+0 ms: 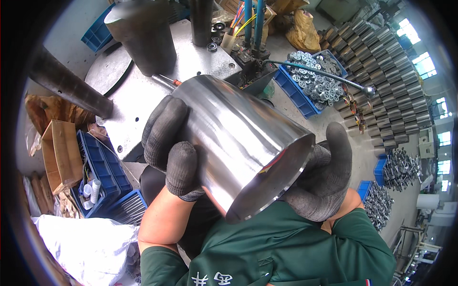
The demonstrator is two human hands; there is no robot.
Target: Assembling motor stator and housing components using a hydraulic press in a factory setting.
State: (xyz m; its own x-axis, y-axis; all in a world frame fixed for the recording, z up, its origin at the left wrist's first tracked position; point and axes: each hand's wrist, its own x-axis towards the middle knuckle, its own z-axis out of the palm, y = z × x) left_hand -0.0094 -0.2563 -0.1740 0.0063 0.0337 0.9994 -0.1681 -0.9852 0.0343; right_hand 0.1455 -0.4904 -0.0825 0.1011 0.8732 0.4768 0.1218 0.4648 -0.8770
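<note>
A shiny metal cylinder hangs tilted in front of my body, its open end turned to the lower right. A bit of red and yellow, perhaps wires, shows inside the opening. My left hand, in a dark grey knit glove, grips the cylinder's left end, thumb and fingers pressed to its side. At the open end my right hand, gloved alike, cups the rim. Its thumb points up away from the metal, and the other fingertips are partly hidden behind the cylinder.
Beyond the cylinder stands a steel press plate with thick posts and a heavy ram. A blue crate of round metal parts lies right of it, near stacked cylinders. Left are a cardboard box and blue crates.
</note>
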